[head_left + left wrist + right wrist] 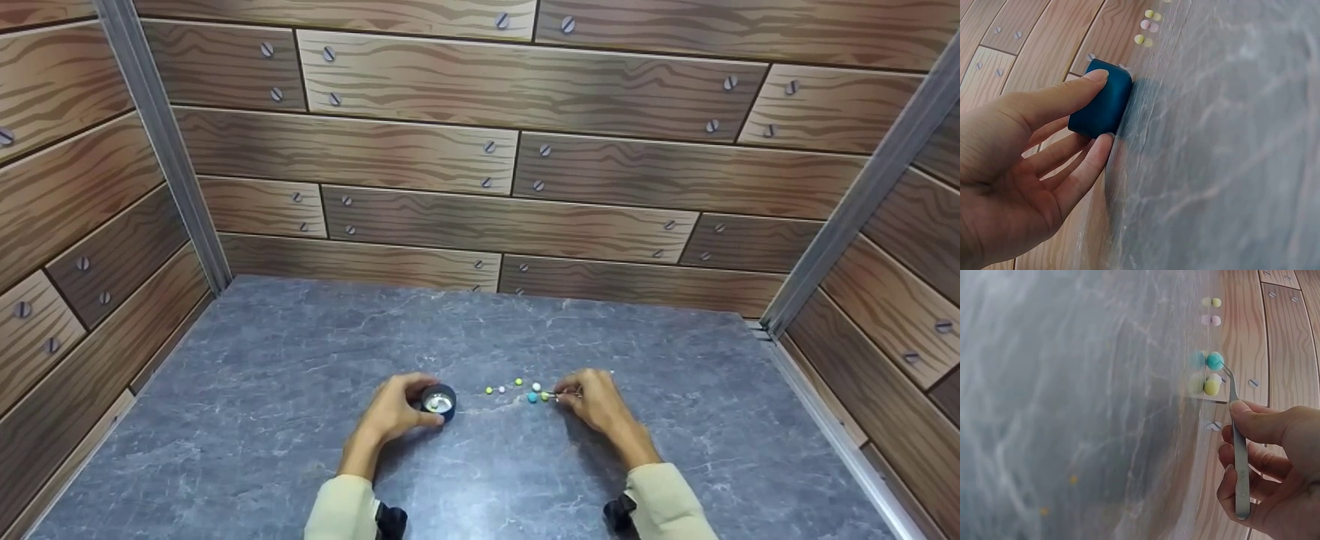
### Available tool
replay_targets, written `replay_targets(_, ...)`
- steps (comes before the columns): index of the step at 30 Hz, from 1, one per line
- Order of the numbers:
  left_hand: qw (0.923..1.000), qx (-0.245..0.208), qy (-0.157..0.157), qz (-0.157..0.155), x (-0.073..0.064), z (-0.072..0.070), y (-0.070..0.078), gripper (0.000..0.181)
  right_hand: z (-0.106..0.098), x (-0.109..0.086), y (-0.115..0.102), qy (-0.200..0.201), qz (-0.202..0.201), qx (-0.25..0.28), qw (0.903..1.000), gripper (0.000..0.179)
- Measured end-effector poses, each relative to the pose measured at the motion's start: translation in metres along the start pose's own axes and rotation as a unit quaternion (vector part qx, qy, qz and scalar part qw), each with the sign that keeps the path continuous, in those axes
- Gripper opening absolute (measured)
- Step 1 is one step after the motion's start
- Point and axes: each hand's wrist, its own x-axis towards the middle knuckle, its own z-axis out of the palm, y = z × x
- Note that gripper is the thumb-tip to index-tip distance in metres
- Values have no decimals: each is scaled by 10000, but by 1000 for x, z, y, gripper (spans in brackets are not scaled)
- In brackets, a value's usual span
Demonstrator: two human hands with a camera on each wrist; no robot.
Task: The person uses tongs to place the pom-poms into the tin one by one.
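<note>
My left hand (391, 409) holds a small round cup (449, 393), dark outside and shiny inside, between thumb and fingers; it stands on the table. A yellowish spot shows inside it. In the left wrist view the cup (1105, 107) looks deep blue. My right hand (602, 405) pinches steel tweezers (1240, 464) with a bent tip. That tip is at the blue ball (1215, 360); whether it grips the ball, I cannot tell. Close by lie a yellow ball (545, 396) and a white ball (536, 387). Further left are two small yellow balls (519, 382) and a pale pink one (502, 389).
The grey marbled tabletop (300, 345) reflects the balls and hands. Wood-patterned walls (420, 157) enclose it at the back and both sides, with metal posts (166, 150) in the corners.
</note>
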Motion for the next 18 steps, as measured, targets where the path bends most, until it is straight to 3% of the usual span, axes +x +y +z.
replay_targets(18,9999,-120,8,-13,-1,0,1,60,-1,6,-17,190,-192,10,9996,8)
